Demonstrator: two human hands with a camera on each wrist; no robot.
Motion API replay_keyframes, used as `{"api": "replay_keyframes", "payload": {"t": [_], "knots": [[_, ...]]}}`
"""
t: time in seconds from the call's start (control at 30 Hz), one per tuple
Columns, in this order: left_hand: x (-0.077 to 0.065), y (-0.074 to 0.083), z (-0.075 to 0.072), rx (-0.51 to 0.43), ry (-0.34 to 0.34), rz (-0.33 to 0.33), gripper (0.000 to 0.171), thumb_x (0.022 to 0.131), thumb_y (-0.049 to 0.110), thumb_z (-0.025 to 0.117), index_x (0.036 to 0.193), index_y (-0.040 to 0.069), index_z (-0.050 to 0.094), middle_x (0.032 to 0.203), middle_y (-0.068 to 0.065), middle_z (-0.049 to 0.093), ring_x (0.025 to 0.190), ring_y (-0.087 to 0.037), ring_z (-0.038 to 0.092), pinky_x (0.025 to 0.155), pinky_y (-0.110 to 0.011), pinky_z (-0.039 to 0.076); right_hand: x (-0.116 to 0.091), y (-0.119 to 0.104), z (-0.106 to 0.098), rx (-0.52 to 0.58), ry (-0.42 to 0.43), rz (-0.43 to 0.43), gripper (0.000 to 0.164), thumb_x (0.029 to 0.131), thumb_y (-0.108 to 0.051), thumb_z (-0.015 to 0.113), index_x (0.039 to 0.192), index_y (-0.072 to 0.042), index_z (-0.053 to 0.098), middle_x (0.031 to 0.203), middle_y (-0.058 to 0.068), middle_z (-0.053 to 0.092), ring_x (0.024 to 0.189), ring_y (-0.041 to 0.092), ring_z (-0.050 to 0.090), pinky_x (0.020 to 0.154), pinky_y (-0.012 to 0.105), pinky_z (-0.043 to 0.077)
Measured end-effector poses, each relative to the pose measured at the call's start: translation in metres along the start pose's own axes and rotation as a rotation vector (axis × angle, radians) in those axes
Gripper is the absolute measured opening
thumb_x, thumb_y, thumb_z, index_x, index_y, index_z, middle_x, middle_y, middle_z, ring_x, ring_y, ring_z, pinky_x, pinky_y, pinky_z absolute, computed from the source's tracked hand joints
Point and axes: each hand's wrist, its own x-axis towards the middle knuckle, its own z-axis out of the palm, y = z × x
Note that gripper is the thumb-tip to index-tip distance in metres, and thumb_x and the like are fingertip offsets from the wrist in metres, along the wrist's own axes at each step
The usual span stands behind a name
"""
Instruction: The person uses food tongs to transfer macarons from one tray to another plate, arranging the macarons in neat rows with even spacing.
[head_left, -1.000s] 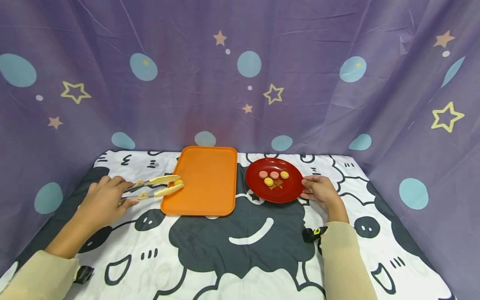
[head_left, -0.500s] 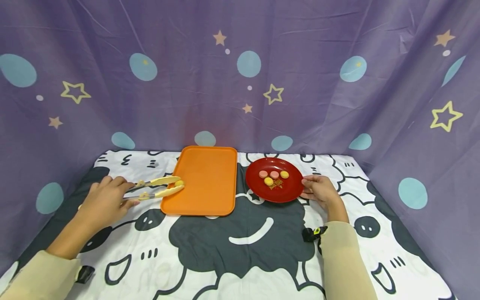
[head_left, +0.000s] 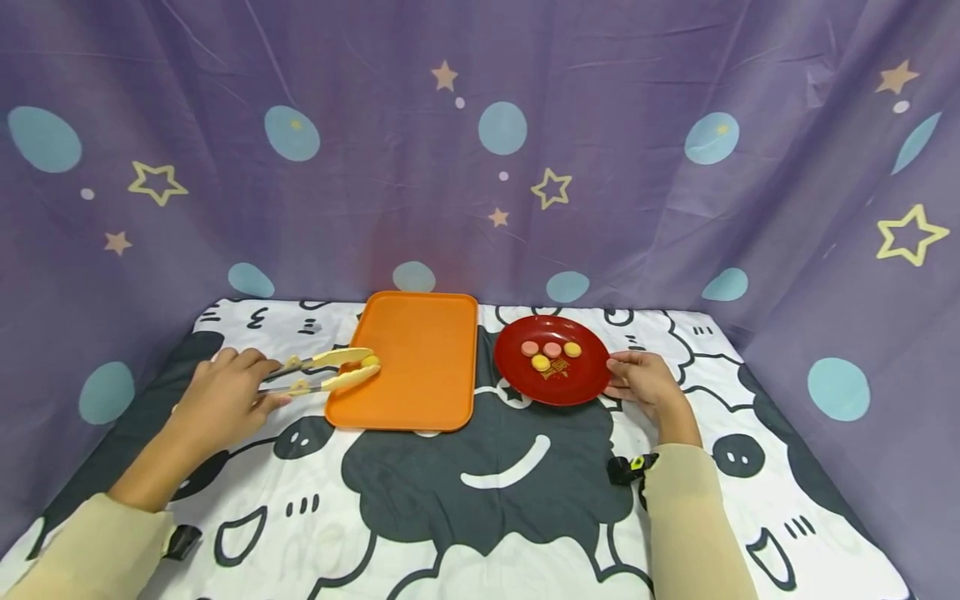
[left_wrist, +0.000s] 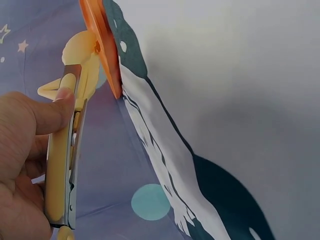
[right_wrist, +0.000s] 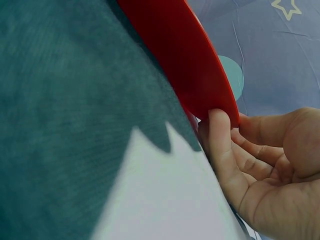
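In the head view my left hand (head_left: pixel 228 396) holds metal tongs with pale yellow tips (head_left: pixel 350 379), reaching over the left side of an orange tray (head_left: pixel 420 392). A small yellow macaron (head_left: pixel 371 361) shows between the tips. The left wrist view has the thumb pressed along the tongs' yellow grip (left_wrist: pixel 58 170), with the tips beside the tray's edge. My right hand (head_left: pixel 647 385) pinches the right rim of a red plate (head_left: pixel 517 379) between thumb and fingers. On that plate lie two pink macarons (head_left: pixel 552 349) and two yellow macarons (head_left: pixel 541 363).
The tray and plate stand side by side on a black-and-white cartoon cloth (head_left: pixel 480 492). A purple curtain (head_left: pixel 637 225) with stars and blue ovals rises behind the table and along both sides.
The left hand and the tongs have shifted slightly right, the yellow macaron moving along between the tips. My right hand stays at the plate's rim. The head view has shifted a little.
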Motion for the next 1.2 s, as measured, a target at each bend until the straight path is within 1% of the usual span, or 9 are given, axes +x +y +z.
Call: {"api": "replay_keyframes", "payload": {"t": [0.13, 0.33, 0.57, 0.73, 0.9, 1.1, 1.2], "knots": [[0.005, 0.005, -0.001, -0.008, 0.017, 0.011, 0.051, 0.086, 0.030, 0.082, 0.120, -0.005, 0.069, 0.114, -0.022, 0.065, 0.101, -0.041, 0.053, 0.080, -0.059, 0.039, -0.001, -0.001, -0.002, -0.001, -0.003, -0.006, 0.038, 0.105, -0.009, 0.056, 0.138, 0.010, 0.049, 0.094, 0.005, 0.068, 0.077, 0.016, 0.070, 0.077, 0.035, 0.060], [0.013, 0.015, -0.001, -0.021, 0.024, 0.031, 0.050, 0.086, 0.030, 0.082, 0.120, -0.004, 0.069, 0.112, -0.019, 0.065, 0.100, -0.039, 0.052, 0.079, -0.056, 0.039, -0.002, -0.001, -0.002, 0.000, -0.003, 0.000, 0.038, 0.105, -0.008, 0.056, 0.138, 0.011, 0.049, 0.093, 0.004, 0.068, 0.077, 0.015, 0.070, 0.077, 0.035, 0.060], [0.019, 0.027, 0.002, -0.056, 0.049, 0.064, 0.048, 0.087, 0.029, 0.081, 0.121, -0.004, 0.069, 0.113, -0.019, 0.064, 0.099, -0.037, 0.052, 0.075, -0.053, 0.037, -0.001, -0.001, -0.001, 0.004, 0.001, -0.012, 0.037, 0.105, -0.008, 0.056, 0.136, 0.011, 0.050, 0.093, 0.005, 0.068, 0.076, 0.015, 0.070, 0.075, 0.034, 0.060], [0.024, 0.034, 0.004, -0.071, 0.050, 0.082, 0.049, 0.087, 0.028, 0.082, 0.121, -0.003, 0.069, 0.114, -0.018, 0.064, 0.099, -0.036, 0.051, 0.077, -0.052, 0.037, 0.000, 0.001, 0.002, -0.002, 0.002, -0.009, 0.037, 0.105, -0.009, 0.057, 0.136, 0.010, 0.051, 0.094, 0.005, 0.068, 0.076, 0.016, 0.070, 0.076, 0.034, 0.060], [0.034, 0.043, 0.007, -0.067, 0.065, 0.113, 0.048, 0.087, 0.028, 0.082, 0.121, -0.003, 0.069, 0.113, -0.016, 0.064, 0.100, -0.035, 0.050, 0.077, -0.051, 0.037, -0.001, 0.001, 0.001, -0.006, 0.007, -0.008, 0.037, 0.105, -0.010, 0.057, 0.136, 0.010, 0.051, 0.096, 0.006, 0.068, 0.077, 0.016, 0.070, 0.075, 0.034, 0.060], [0.046, 0.056, 0.011, -0.084, 0.082, 0.135, 0.044, 0.087, 0.026, 0.081, 0.119, -0.002, 0.070, 0.112, -0.014, 0.065, 0.103, -0.036, 0.051, 0.080, -0.054, 0.038, -0.002, 0.000, 0.001, 0.003, 0.005, -0.002, 0.039, 0.105, -0.011, 0.057, 0.138, 0.010, 0.050, 0.098, 0.007, 0.068, 0.078, 0.017, 0.070, 0.076, 0.035, 0.060], [0.052, 0.063, 0.013, -0.090, 0.086, 0.145, 0.045, 0.087, 0.028, 0.082, 0.119, -0.001, 0.070, 0.112, -0.014, 0.065, 0.100, -0.034, 0.051, 0.081, -0.054, 0.039, -0.003, -0.001, 0.001, 0.000, 0.007, 0.001, 0.039, 0.105, -0.010, 0.056, 0.138, 0.009, 0.050, 0.098, 0.007, 0.068, 0.078, 0.017, 0.070, 0.076, 0.035, 0.060]]}}
